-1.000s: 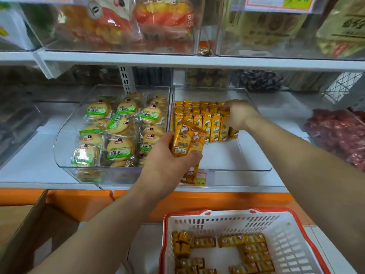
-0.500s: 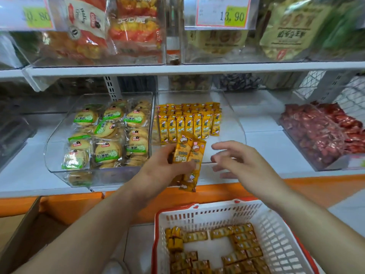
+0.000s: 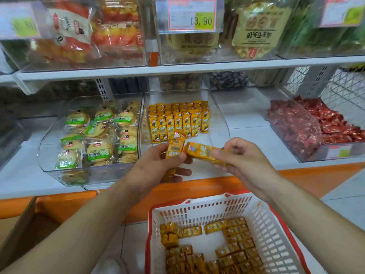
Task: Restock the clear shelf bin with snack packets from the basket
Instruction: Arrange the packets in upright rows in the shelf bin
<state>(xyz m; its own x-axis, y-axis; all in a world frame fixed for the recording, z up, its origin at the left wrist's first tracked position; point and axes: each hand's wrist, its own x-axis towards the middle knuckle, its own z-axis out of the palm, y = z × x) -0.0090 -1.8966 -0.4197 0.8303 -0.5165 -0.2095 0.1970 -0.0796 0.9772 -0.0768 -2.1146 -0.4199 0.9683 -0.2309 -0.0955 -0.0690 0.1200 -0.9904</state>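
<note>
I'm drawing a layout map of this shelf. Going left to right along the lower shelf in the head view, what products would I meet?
Green-labelled biscuit packs → upright yellow snack packets → red-wrapped sweets.

Yellow packets stand in upright rows at the back of the clear bin, 12 o'clock. More lie flat in the white basket, 6 o'clock.
</note>
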